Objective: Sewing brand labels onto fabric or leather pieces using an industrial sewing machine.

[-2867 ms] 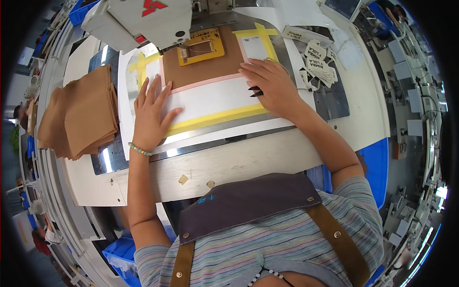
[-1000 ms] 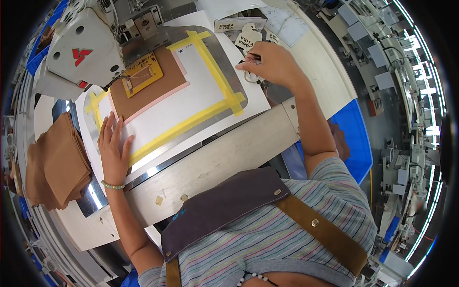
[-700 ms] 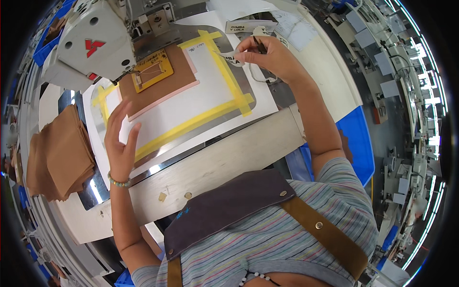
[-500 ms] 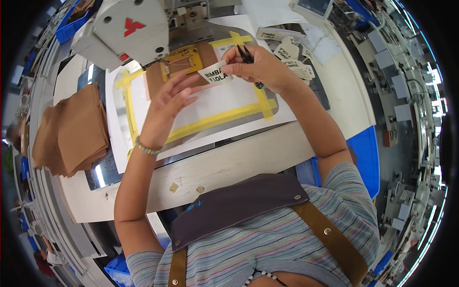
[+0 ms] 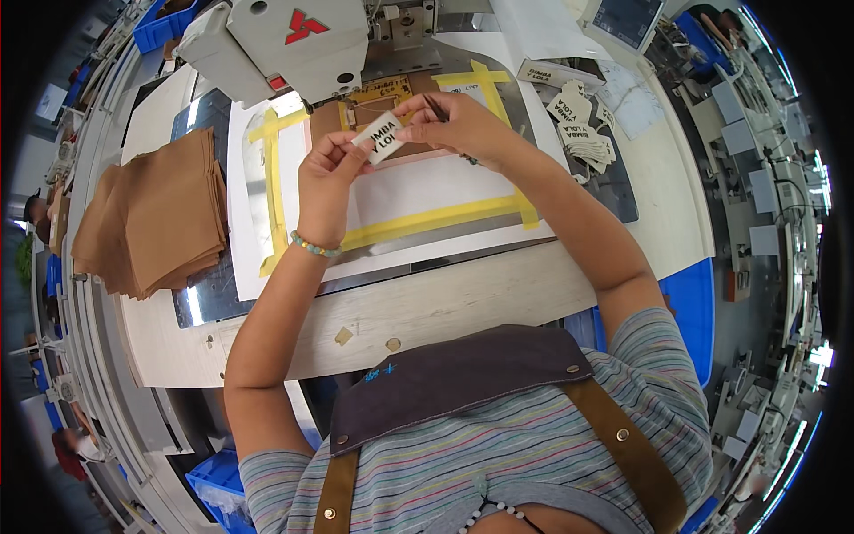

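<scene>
Both of my hands meet over the white work sheet. A small white fabric label (image 5: 382, 141) with black lettering is held up between them, tilted. My left hand (image 5: 331, 173), wearing a beaded bracelet, pinches its left edge between thumb and fingers. My right hand (image 5: 464, 130) pinches the opposite edge. Tucked in the right hand is a dark two-pointed tool, seemingly thread snips (image 5: 436, 109), mostly hidden by the fingers. Beneath and behind the hands lies a brown panel (image 5: 322, 125) under a yellow template (image 5: 381, 95), on a clear plate edged with yellow tape (image 5: 418, 214).
A grey-white sewing machine head (image 5: 298, 44) stands just beyond my hands. At left is a stack of brown sheets (image 5: 165, 214). More white labels (image 5: 583, 142) lie at right, near an open box (image 5: 556, 71). A blue bin (image 5: 689, 307) sits beside the table's right edge.
My left hand has gone from loosely spread fingers to pinching the label's left edge. The label is turned and tilted more. The whole view has shifted slightly.
</scene>
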A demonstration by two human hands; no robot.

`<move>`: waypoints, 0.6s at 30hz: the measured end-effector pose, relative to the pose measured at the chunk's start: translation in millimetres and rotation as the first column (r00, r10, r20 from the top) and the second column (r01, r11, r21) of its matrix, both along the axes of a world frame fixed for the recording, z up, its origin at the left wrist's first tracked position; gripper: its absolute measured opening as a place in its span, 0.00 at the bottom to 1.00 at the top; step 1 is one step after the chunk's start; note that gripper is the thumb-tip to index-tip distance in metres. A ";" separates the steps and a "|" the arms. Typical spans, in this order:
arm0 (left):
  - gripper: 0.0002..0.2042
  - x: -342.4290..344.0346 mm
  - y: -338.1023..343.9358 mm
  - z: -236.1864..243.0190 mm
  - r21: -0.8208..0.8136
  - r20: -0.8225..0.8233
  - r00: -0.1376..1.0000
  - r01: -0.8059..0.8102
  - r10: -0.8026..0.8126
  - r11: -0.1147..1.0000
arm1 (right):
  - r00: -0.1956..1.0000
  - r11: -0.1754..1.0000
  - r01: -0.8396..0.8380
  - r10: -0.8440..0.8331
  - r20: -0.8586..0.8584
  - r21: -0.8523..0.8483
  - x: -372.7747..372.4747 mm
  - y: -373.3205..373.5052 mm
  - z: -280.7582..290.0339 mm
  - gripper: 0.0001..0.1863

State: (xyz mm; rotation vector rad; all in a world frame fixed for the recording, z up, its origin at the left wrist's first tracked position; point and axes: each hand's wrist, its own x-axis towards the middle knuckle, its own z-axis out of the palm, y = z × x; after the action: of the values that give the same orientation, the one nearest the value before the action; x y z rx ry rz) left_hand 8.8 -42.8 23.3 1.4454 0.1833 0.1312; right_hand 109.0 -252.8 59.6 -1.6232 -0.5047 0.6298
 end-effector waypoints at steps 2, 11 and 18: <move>0.04 1.5 1.2 -0.3 -0.290 0.053 0.996 -0.047 0.065 0.956 | 0.996 1.000 -0.002 0.003 -0.085 0.014 -2.8 1.0 5.3 0.18; 0.06 -8.0 -0.3 1.4 -0.015 -0.003 0.978 0.209 -0.209 0.978 | 0.973 0.997 0.064 -0.074 0.220 0.052 10.1 17.2 -27.8 0.12; 0.07 2.0 33.7 13.0 0.862 0.319 0.929 -0.202 -0.188 0.465 | 0.894 0.956 -0.001 0.131 0.428 -0.293 65.6 23.9 -17.8 0.12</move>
State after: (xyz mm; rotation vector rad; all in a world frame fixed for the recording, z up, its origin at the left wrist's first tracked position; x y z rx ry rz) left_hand 10.8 -9.1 36.3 2.4587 -0.2617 0.5872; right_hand 174.6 -228.8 41.7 -2.0482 -0.8368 0.3882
